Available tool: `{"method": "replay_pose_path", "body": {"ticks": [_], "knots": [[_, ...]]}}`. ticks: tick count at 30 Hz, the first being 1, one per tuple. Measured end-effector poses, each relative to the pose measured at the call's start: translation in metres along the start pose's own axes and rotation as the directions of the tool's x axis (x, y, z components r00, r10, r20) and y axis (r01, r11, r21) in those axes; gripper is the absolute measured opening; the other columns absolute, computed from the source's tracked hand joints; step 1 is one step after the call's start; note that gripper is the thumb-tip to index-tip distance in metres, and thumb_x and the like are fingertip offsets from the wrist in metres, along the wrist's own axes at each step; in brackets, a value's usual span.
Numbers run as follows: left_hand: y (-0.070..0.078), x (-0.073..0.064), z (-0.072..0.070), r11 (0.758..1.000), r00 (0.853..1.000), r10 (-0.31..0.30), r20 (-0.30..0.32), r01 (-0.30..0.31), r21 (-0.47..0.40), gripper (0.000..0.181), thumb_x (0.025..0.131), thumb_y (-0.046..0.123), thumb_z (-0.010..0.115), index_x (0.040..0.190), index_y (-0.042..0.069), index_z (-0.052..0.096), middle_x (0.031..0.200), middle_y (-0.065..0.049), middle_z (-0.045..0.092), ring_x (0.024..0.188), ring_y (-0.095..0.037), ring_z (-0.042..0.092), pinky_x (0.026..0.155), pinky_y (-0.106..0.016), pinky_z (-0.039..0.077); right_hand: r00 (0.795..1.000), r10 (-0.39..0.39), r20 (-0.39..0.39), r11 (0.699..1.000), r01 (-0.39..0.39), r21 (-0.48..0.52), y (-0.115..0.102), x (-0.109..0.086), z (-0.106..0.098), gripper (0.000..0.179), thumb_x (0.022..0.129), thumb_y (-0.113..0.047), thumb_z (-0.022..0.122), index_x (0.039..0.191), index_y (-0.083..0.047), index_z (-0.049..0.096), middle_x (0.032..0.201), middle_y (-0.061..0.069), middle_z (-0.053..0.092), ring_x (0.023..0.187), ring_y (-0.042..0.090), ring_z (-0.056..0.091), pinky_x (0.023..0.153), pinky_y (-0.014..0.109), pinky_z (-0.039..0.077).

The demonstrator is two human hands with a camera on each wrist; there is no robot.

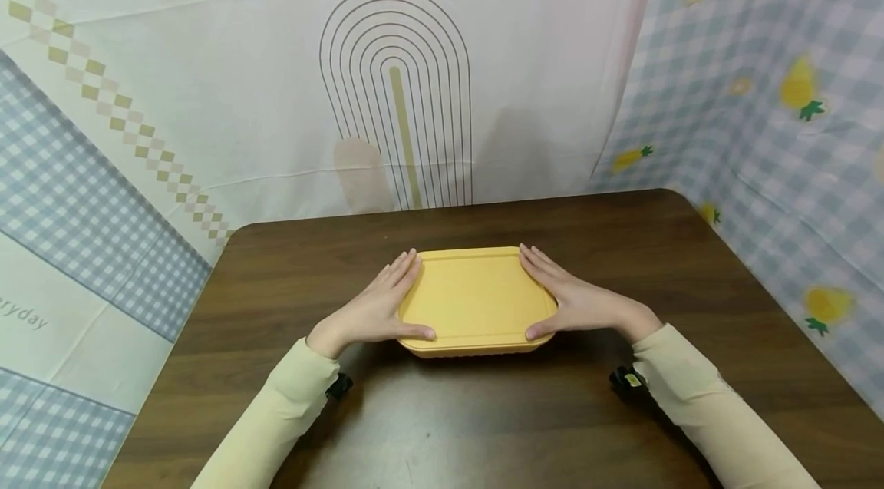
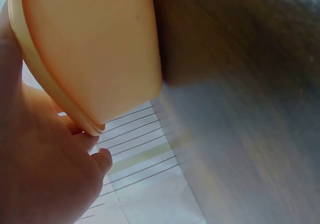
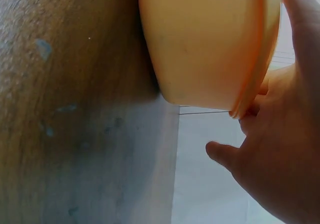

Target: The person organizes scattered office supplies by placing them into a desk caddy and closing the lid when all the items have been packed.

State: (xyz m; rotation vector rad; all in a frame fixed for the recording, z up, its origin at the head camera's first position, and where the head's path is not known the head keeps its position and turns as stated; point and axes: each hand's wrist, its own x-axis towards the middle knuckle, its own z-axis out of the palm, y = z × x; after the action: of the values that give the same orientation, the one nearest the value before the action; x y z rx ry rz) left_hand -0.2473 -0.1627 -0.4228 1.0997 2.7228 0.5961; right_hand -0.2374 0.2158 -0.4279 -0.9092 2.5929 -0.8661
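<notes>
A yellow rectangular box [image 1: 476,351] with rounded corners stands on the table, a flat yellow lid [image 1: 476,295] on top. My left hand [image 1: 376,308] rests on the lid's left end, with thumb at the near corner and straight fingers along the far one. On the right end my right hand [image 1: 587,305] lies the same way, fingers spread from thumb. Both wrist views show the box's smooth side wall [image 2: 100,43] below the projecting rim, each palm outside it. What the box holds is hidden by the lid.
The dark wooden table [image 1: 290,266] has a rounded far corner at the right. Behind it hangs a white cloth [image 1: 552,51] with a line-arch print, and blue checked cloth [image 1: 773,189] with yellow fruit prints hangs at the right. A black wrist device [image 1: 627,381] sits under the right sleeve.
</notes>
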Motion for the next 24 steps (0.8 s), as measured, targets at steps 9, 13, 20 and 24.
{"method": "replay_pose_path", "body": {"ticks": [9, 13, 20, 24], "knots": [[0.002, -0.001, 0.007, 1.000, 0.999, -0.018, 0.046, 0.018, -0.017, 0.124, 0.081, 0.073, 0.067, 0.160, -0.001, 0.006, 0.167, -0.014, -0.006, 0.154, -0.034, -0.001, 0.122, -0.048, 0.009, 0.999, 0.012, 0.039, 0.999, -0.013, 0.030, 0.002, -0.006, 0.005, 0.125, 0.078, -0.058, 0.081, 0.162, -0.011, 0.001, 0.168, 0.001, -0.012, 0.153, 0.031, -0.010, 0.118, 0.060, 0.014], [0.001, 0.000, 0.007, 1.000, 0.998, -0.026, 0.066, 0.027, -0.013, 0.124, 0.081, 0.073, 0.067, 0.160, 0.000, 0.004, 0.167, -0.013, -0.008, 0.154, -0.030, -0.005, 0.123, -0.046, 0.008, 0.998, 0.030, 0.048, 0.999, -0.032, 0.034, 0.002, -0.007, 0.006, 0.125, 0.078, -0.058, 0.080, 0.162, -0.012, 0.000, 0.168, -0.003, -0.015, 0.153, 0.028, -0.012, 0.119, 0.058, 0.014], [0.001, 0.004, 0.004, 1.000, 0.997, -0.028, 0.068, 0.028, -0.004, 0.122, 0.082, 0.071, 0.068, 0.160, 0.001, 0.005, 0.167, -0.013, -0.007, 0.154, -0.030, -0.004, 0.122, -0.047, 0.007, 0.999, 0.021, 0.040, 1.000, -0.022, 0.017, 0.001, -0.007, 0.001, 0.122, 0.080, -0.057, 0.080, 0.162, -0.009, 0.004, 0.168, 0.000, -0.014, 0.153, 0.029, -0.012, 0.118, 0.061, 0.015], [0.001, 0.007, -0.009, 0.999, 0.999, -0.029, -0.017, 0.029, 0.015, 0.114, 0.086, 0.072, 0.062, 0.161, 0.004, 0.009, 0.167, -0.013, 0.002, 0.154, -0.029, 0.001, 0.122, -0.049, 0.004, 0.999, 0.006, -0.049, 1.000, -0.007, -0.021, -0.002, -0.005, -0.008, 0.111, 0.084, -0.056, 0.077, 0.163, -0.017, 0.010, 0.168, -0.003, -0.009, 0.154, 0.028, -0.009, 0.118, 0.061, 0.015]]}}
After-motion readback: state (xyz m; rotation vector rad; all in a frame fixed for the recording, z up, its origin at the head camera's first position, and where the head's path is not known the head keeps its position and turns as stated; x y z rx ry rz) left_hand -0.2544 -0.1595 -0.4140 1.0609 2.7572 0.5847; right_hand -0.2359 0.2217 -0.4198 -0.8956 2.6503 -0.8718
